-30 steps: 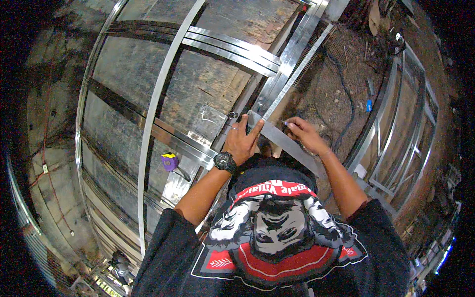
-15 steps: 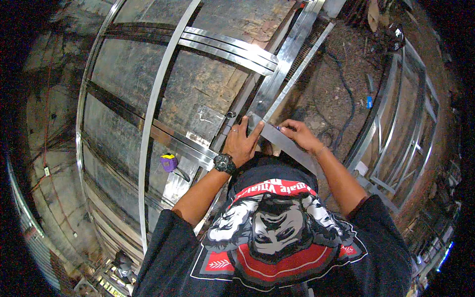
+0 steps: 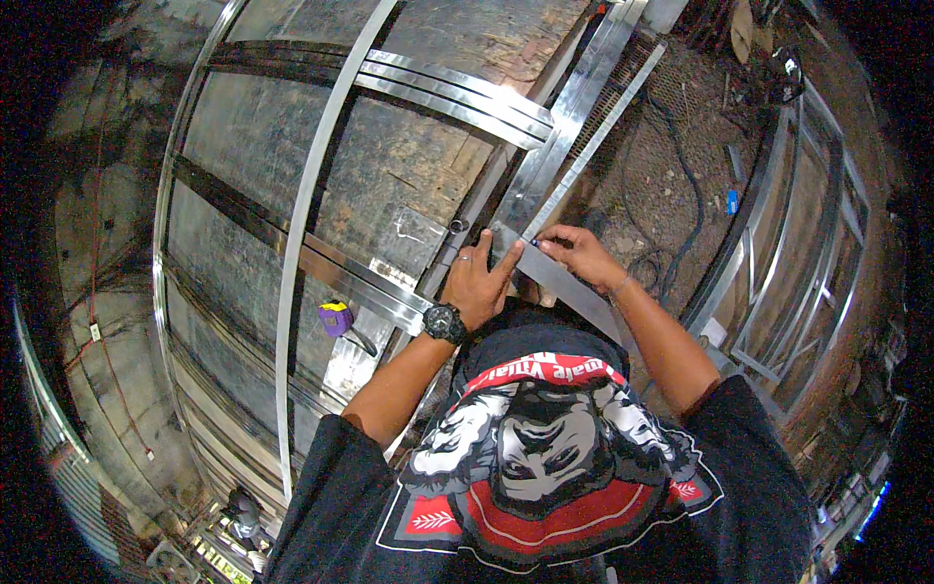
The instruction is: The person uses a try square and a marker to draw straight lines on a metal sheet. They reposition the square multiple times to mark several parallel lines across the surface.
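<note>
My left hand lies with fingers spread at the edge of the metal frame, its fingertips pressing near the end of a flat grey metal bar. A thin, straight metal rule meets this bar at a corner, like a square; the joint is partly hidden. Beside that corner, my right hand is closed in a pinch on a small pen, of which only a bluish tip shows. Under my left fingers runs a shiny metal tube of the frame.
A purple and yellow tape measure rests on the frame at left. Shiny crossbars span dark boards. On the ground at right are a dark cable, a small blue object and another metal frame.
My right hand has moved left and slightly up, bringing the pen tip to the corner where rule and bar meet. My left hand stays in place on the bar.
</note>
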A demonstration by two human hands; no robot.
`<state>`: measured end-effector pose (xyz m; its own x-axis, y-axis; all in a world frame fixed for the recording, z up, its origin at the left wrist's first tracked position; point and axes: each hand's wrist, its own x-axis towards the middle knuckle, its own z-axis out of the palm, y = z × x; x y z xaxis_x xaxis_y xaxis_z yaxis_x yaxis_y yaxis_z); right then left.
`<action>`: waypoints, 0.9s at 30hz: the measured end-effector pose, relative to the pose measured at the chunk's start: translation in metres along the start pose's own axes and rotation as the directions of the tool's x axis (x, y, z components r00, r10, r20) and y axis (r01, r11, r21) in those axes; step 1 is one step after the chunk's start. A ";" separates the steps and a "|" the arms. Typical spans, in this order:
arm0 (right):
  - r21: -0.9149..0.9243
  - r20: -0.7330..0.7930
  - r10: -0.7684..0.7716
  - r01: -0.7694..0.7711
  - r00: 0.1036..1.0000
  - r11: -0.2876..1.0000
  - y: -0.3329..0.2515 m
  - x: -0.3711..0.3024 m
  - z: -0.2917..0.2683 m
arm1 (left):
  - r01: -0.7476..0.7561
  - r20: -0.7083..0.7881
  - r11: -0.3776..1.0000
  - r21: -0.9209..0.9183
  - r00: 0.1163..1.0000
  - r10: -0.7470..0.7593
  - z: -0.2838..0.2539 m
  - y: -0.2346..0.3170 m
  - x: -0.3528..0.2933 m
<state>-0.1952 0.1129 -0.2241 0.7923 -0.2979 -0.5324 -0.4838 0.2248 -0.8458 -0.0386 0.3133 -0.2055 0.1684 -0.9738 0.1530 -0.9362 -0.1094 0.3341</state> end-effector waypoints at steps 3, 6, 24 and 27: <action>0.013 -0.008 -0.034 0.034 0.999 0.999 0.002 0.002 0.001 | 0.005 0.002 1.000 -0.016 1.000 -0.005 0.000 0.000 0.000; -0.012 -0.017 -0.007 0.007 1.000 1.000 -0.004 0.001 0.001 | -0.004 -0.015 1.000 -0.005 1.000 0.004 0.001 -0.001 -0.001; 0.010 0.017 0.059 -0.059 0.998 0.998 -0.006 -0.005 -0.005 | 0.089 0.116 0.992 -0.085 0.990 -0.079 0.004 -0.002 -0.005; -0.030 0.025 0.005 -0.004 1.000 1.000 0.004 -0.004 -0.010 | 0.077 0.097 0.993 -0.086 0.993 -0.068 0.005 -0.002 -0.004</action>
<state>-0.2042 0.1062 -0.2255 0.7991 -0.2730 -0.5356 -0.4982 0.1981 -0.8442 -0.0387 0.3165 -0.2115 0.2010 -0.9788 0.0390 -0.8904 -0.1659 0.4238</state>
